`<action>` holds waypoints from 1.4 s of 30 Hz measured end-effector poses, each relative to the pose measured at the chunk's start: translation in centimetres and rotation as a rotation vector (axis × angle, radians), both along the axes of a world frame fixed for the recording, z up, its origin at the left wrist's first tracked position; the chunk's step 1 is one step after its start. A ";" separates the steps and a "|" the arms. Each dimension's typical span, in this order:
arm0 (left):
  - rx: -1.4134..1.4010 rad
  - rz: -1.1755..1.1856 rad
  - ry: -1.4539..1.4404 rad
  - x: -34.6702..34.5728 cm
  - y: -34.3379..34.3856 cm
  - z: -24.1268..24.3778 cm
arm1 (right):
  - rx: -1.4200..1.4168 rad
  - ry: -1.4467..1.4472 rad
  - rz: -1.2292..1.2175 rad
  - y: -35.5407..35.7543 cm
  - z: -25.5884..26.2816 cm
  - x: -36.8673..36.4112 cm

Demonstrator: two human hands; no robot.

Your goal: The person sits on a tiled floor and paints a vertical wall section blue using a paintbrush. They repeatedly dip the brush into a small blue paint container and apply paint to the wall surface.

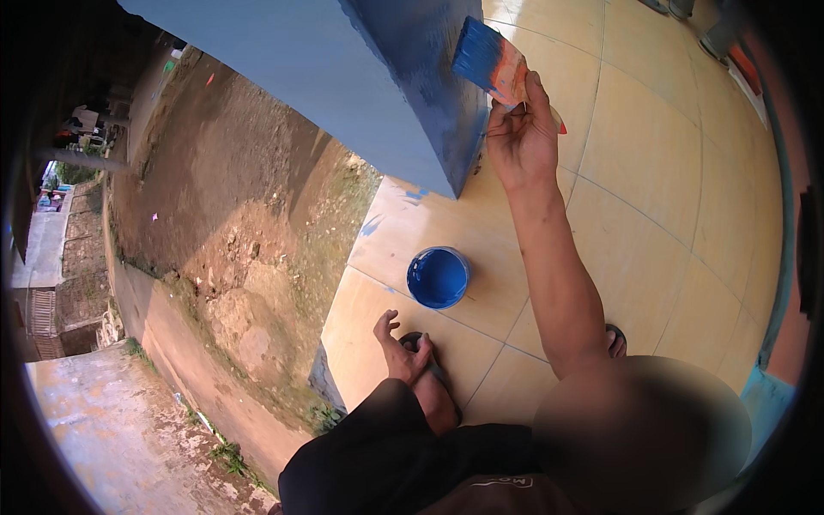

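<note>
My right hand (pixel 524 145) grips a wide paintbrush (pixel 505 67), its bristles coated in blue paint and a red handle tip showing behind the wrist. The bristles overlap the darker blue side of a square pillar (pixel 428 77); whether they touch it I cannot tell. The pillar's other face is lighter blue-grey. Below the pillar's lower corner, an open can of blue paint (pixel 467 261) stands on the tiled floor (pixel 618 232). Nearer to me, my left hand (pixel 405 354) hangs with its fingers apart and nothing in it, over one sandalled foot.
Blue paint smears (pixel 373 225) mark the tiles near the floor's left edge. Beyond that edge lies bare earth (pixel 225 161) with stones. An orange-brown wall (pixel 795 270) with a teal base runs along the right. Several dark objects (pixel 714 42) stand at the upper right.
</note>
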State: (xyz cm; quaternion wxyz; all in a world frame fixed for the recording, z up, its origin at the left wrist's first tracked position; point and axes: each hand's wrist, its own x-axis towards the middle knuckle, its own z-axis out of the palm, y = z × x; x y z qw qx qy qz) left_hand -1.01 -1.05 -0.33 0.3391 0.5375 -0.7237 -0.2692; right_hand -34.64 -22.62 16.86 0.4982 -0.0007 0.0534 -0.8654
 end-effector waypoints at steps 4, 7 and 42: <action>-0.020 -0.009 -0.002 0.1 -0.1 0.0 | 0.114 0.036 -0.049 -0.7 1.3 1.3; -0.023 0.006 0.005 0.3 0.1 -0.2 | 0.153 -0.041 -0.027 -0.3 0.3 1.8; -0.061 0.034 0.065 0.6 0.1 -0.8 | 0.433 0.503 -0.335 0.2 12.1 0.5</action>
